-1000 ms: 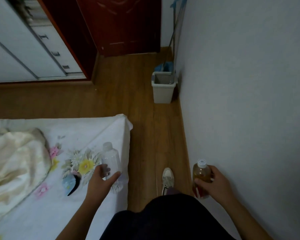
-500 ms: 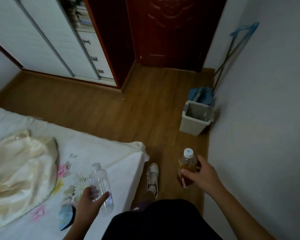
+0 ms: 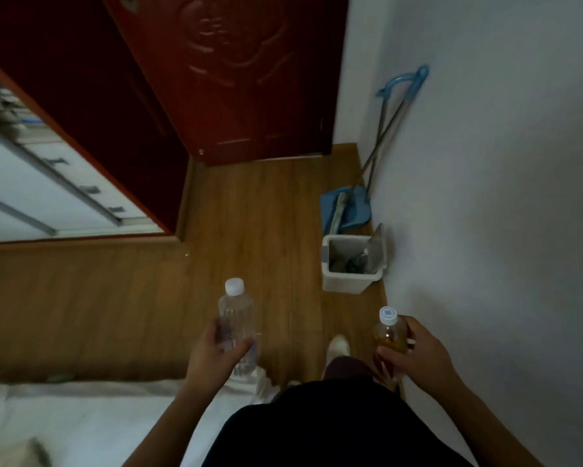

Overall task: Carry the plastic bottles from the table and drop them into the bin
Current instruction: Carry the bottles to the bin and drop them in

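Two bottles in my hands, bin ahead by the wall.

My left hand (image 3: pixel 212 355) grips a clear bottle (image 3: pixel 237 326), my right hand (image 3: pixel 414 357) an amber-filled bottle (image 3: pixel 389 337); both stand upright, white caps up, labels too blurred to read. The open white bin (image 3: pixel 347 281) possibly holds rubbish, a blue dustpan (image 3: pixel 345 210) behind it.

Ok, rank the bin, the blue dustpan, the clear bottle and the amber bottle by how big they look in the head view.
1. bin
2. blue dustpan, close to the bin, so unsure
3. clear bottle
4. amber bottle, partly hidden by the right hand

Both bottles sit nearer the camera, which inflates them.
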The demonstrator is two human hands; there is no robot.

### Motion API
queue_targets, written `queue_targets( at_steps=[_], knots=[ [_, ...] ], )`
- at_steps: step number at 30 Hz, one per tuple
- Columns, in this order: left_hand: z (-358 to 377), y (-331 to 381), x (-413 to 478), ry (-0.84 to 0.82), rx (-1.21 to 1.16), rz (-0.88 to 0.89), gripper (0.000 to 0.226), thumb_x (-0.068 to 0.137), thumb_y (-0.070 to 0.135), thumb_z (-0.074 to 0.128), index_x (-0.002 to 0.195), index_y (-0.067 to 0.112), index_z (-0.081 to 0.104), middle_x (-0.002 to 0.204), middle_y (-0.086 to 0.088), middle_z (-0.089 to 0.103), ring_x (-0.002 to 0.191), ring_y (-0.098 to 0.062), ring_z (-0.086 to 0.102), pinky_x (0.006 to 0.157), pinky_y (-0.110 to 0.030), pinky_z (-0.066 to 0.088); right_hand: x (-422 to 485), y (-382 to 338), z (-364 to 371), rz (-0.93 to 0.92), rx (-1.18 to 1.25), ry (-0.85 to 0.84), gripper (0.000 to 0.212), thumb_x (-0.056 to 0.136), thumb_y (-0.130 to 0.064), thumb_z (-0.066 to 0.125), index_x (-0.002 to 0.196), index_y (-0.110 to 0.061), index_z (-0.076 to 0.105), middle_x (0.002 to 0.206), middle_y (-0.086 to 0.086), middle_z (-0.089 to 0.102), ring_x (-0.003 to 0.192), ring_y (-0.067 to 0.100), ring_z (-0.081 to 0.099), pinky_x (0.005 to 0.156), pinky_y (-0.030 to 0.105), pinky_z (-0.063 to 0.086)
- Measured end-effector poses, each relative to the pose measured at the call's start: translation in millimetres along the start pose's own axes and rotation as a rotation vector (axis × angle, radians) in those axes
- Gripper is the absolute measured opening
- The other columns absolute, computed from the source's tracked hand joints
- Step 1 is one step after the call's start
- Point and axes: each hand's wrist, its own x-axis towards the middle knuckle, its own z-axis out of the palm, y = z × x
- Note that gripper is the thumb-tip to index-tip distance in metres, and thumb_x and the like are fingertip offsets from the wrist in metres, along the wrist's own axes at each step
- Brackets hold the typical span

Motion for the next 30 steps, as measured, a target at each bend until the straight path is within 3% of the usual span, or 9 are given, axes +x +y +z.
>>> queue_targets(
  at_steps=[6,9,15,18,21,24,28,30],
  knots=[
    [17,82,111,-0.055,0.044,0.027,0.052,0.080,0.039,0.080,0.122,0.025,0.054,0.109,0.010,0.065,0.098,-0.003,0.062,0.072,-0.021,0.049,106,-23,-29,0.071,0.040,0.031,0.060,0.068,-0.041,0.085,0.121,-0.028,0.057,0.109,-0.007,0.067,0.101,0.018,0.065,0.089,0.037,0.051],
    [26,119,160,-0.048,0.057,0.023,0.056,0.076,0.042,0.081,0.122,0.024,0.055,0.113,0.010,0.064,0.105,-0.009,0.063,0.080,-0.029,0.053,159,-53,-43,0.049,0.092,0.013,0.057,0.072,-0.036,0.085,0.121,-0.027,0.056,0.108,-0.006,0.065,0.099,0.016,0.063,0.086,0.031,0.047],
    [51,208,245,-0.092,0.057,0.107,0.060,0.077,0.045,0.080,0.127,0.027,0.053,0.116,0.013,0.063,0.107,-0.006,0.061,0.084,-0.028,0.052,251,-115,-72,-0.004,0.165,-0.002,0.057,0.072,-0.034,0.084,0.122,-0.028,0.056,0.108,-0.010,0.066,0.095,0.008,0.062,0.075,0.019,0.044],
    [62,248,283,-0.168,0.063,0.143,0.058,0.078,0.043,0.080,0.126,0.034,0.049,0.115,0.017,0.061,0.106,-0.003,0.060,0.081,-0.022,0.049,282,-139,-83,0.007,0.210,0.034,0.063,0.069,-0.035,0.085,0.125,-0.027,0.057,0.111,-0.010,0.065,0.096,0.006,0.062,0.073,0.014,0.042],
    [76,282,325,-0.248,0.037,0.203,0.062,0.077,0.034,0.083,0.128,0.031,0.050,0.119,0.012,0.063,0.108,-0.003,0.061,0.081,-0.023,0.052,305,-152,-89,0.043,0.241,0.084,0.069,0.067,-0.037,0.086,0.128,-0.026,0.056,0.116,-0.008,0.066,0.102,0.011,0.063,0.082,0.023,0.045],
    [88,309,370,-0.342,0.097,0.275,0.062,0.073,0.038,0.086,0.126,0.030,0.054,0.116,0.012,0.066,0.105,-0.004,0.065,0.083,-0.030,0.057,318,-163,-90,0.087,0.272,0.182,0.066,0.067,-0.039,0.084,0.126,-0.027,0.056,0.116,-0.007,0.066,0.103,0.013,0.063,0.085,0.028,0.047],
    [98,341,429,-0.576,0.191,0.355,0.064,0.068,0.045,0.086,0.124,0.034,0.059,0.115,0.010,0.070,0.105,-0.010,0.068,0.082,-0.037,0.060,320,-177,-81,0.227,0.334,0.363,0.077,0.055,-0.061,0.070,0.124,-0.029,0.056,0.113,-0.007,0.067,0.101,0.015,0.064,0.087,0.034,0.051],
    [101,356,453,-0.722,0.259,0.388,0.067,0.069,0.045,0.086,0.128,0.035,0.057,0.118,0.010,0.070,0.107,-0.009,0.067,0.087,-0.039,0.059,315,-185,-70,0.319,0.378,0.455,0.072,0.056,-0.060,0.070,0.121,-0.032,0.056,0.109,-0.008,0.067,0.098,0.015,0.064,0.085,0.035,0.052]
  ],
)
